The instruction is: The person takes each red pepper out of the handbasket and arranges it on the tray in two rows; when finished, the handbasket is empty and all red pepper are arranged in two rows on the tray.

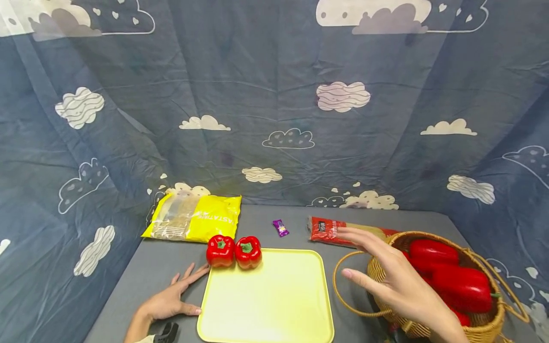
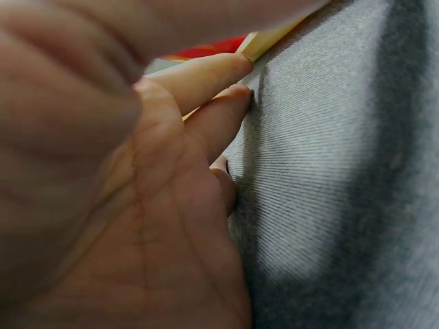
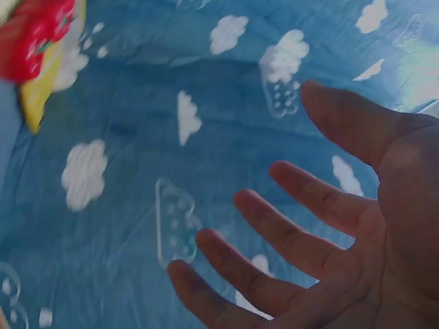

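My left hand (image 1: 166, 299) rests on the grey table with its fingers spread. Its thumb and a fingertip touch or nearly touch the left edge of a pale yellow tray (image 1: 274, 305). Two red bell peppers (image 1: 220, 251) sit side by side at the tray's far left corner. The left palm (image 2: 158, 205) fills much of the left wrist view. My right hand (image 1: 396, 281) is raised beside a wicker basket (image 1: 376, 275), fingers extended and holding nothing. Inside the basket lie several red bell peppers (image 1: 461, 288), partly hidden. In the right wrist view the fingers (image 3: 295, 236) are spread apart.
A yellow bag (image 1: 214, 214) lies at the back left. Near the middle back is a small purple wrapped candy (image 1: 280, 227). A red packet of noodles (image 1: 328, 230) lies behind the right hand, beside the basket. A cloud-patterned cloth (image 1: 291, 95) hangs behind the table.
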The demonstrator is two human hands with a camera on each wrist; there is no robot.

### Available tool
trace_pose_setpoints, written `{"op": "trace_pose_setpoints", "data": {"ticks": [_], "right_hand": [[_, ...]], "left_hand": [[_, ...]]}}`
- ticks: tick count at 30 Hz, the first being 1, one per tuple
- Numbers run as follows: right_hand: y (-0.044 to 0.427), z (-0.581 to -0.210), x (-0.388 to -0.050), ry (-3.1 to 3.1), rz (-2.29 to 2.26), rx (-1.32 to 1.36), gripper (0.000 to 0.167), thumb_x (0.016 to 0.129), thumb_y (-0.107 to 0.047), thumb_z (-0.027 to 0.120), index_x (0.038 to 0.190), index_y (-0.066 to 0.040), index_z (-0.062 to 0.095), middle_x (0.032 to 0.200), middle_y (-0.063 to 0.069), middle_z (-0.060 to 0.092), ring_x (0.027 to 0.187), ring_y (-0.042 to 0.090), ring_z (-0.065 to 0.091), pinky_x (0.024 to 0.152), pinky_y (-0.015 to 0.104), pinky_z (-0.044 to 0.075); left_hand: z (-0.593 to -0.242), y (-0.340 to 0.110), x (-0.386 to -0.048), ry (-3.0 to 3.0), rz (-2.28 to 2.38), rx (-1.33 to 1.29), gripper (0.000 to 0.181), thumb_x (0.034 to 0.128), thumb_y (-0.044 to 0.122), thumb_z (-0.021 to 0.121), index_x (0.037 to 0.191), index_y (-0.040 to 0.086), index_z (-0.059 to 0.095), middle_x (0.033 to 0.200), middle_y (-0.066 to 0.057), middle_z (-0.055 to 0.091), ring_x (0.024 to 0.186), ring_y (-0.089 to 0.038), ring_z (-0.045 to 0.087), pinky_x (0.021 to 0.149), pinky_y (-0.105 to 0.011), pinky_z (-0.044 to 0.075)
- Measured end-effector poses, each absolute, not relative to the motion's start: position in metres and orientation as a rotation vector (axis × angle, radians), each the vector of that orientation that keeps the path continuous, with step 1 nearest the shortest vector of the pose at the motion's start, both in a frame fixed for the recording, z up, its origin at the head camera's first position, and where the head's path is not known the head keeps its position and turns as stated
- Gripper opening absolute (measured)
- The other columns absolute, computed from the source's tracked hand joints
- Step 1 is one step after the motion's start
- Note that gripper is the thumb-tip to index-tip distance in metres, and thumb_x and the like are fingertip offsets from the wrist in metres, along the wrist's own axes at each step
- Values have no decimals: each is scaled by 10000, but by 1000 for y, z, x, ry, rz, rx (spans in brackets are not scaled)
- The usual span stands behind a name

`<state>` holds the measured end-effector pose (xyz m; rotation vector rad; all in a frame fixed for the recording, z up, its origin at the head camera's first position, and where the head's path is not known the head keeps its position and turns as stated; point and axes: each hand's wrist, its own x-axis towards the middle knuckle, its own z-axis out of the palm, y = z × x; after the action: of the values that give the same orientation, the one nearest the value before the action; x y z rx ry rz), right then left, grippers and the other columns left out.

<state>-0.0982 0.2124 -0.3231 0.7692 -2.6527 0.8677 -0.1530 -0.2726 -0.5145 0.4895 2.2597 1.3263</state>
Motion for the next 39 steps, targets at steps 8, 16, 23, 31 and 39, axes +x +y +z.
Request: {"op": "trace_pose_setpoints", "data": {"ticks": [8,16,23,31,39], "right_hand": [[250,-332,-91,-2650,798,699,716,789,-259,862,1421,-329,533,1400,-92,575,1274,-96,460,960,16,371],[279,-340,-89,-2642,770,603,762,746,-201,893,1414,-320,546,1371,-79,589,1240,-146,436,937,-37,322],[315,-349,-90,-2696,685,430,746,735,-260,899,1398,-314,562,1373,30,569,1173,-220,329,778,-23,340],[352,-359,-89,-2806,677,254,736,793,-281,861,1447,-251,525,1474,80,501,1170,169,520,633,158,496],[376,-365,-85,-2850,632,146,686,809,-293,848,1400,-97,559,1497,231,448,1192,493,414,734,698,489]], "left_hand": [[-519,-274,-153,2284,1328,481,984,768,336,844,1591,255,310,1681,-139,144,1534,-250,-207,1111,-672,-251],[-512,-272,-154,2293,1292,500,990,789,277,839,1600,175,280,1674,-171,139,1522,-386,-197,1094,-708,-234],[-512,-271,-153,2302,1289,502,990,786,266,841,1596,143,286,1662,-219,136,1487,-514,-168,1087,-722,-225],[-521,-278,-153,2299,1275,429,1003,755,355,856,1590,289,305,1683,-112,146,1519,-442,-155,1127,-672,-227],[-516,-273,-154,2281,1311,492,993,775,307,845,1594,174,300,1664,-208,136,1489,-504,-177,1091,-701,-245]]}}
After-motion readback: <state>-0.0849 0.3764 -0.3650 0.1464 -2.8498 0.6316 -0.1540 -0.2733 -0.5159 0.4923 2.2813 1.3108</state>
